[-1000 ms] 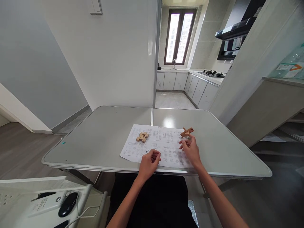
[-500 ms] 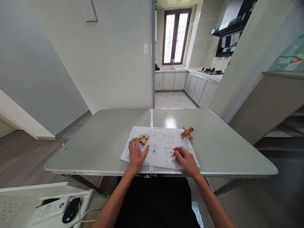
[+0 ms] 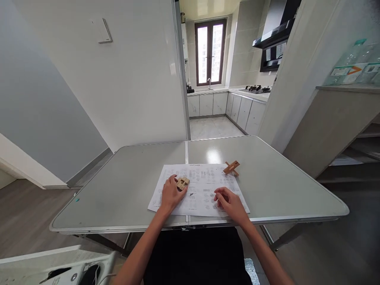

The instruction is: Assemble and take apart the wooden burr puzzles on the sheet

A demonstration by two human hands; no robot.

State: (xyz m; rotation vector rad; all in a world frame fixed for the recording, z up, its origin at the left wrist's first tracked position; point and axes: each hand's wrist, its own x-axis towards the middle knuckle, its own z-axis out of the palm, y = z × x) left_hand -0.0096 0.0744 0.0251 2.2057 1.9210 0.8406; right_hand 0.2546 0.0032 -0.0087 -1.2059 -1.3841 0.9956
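A pale wooden interlocking block puzzle (image 3: 183, 182) lies on a printed white sheet (image 3: 197, 210) of small diagrams. My left hand (image 3: 171, 194) is closed around its left and near sides, fingers behind it and thumb at the near right edge. My right hand (image 3: 230, 201) hovers over or rests on the right part of the sheet, its fingers loosely bent and a little apart, with nothing visible in them. Beyond it, at the sheet's upper right edge, a reddish-brown wooden puzzle of crossed sticks (image 3: 231, 168) stands tilted.
The sheet lies across the centre seam of a grey folding table (image 3: 279, 186) with a metal rim. A tiny green bit (image 3: 77, 200) is near the left edge. At lower left, a white cart (image 3: 38, 255) holds a black object and cable. Bottles (image 3: 350, 65) stand on a ledge at right.
My left hand has closed in on the pale block puzzle, thumb now against it, and the puzzle has turned slightly. My right hand is nearly unchanged. The camera view has shifted and tilted.
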